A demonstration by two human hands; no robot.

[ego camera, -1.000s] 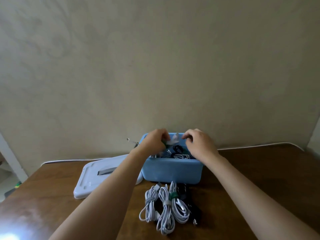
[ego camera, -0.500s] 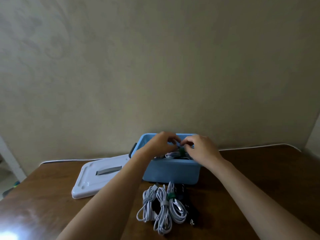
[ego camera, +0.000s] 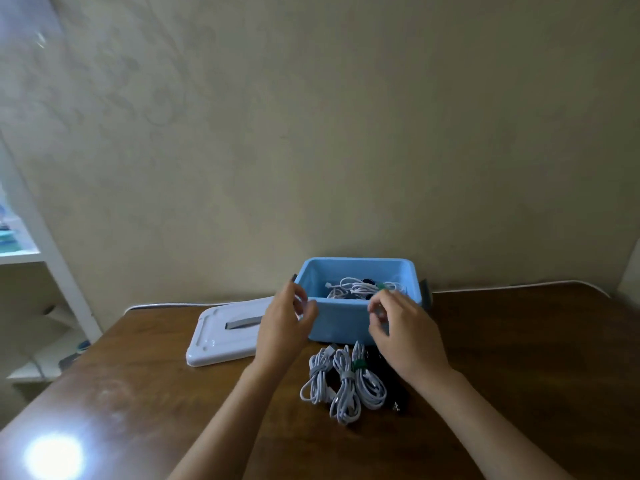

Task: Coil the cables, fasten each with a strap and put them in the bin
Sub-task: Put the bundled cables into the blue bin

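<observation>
Cables [ego camera: 360,289] inside blue bin [ego camera: 341,322]; no legible writing.

1. A white lid [ego camera: 230,336] with a grey handle slot lies flat on the brown wooden table [ego camera: 519,358], at 9 o'clock.
2. A white shelf unit [ego camera: 41,258] stands at 9 o'clock, past the table's edge.
3. A beige wall [ego camera: 311,133] rises at 12 o'clock.

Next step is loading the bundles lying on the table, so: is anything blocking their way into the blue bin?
Nothing visible: the coiled cables lie just before the open bin; its lid rests aside, left.
</observation>
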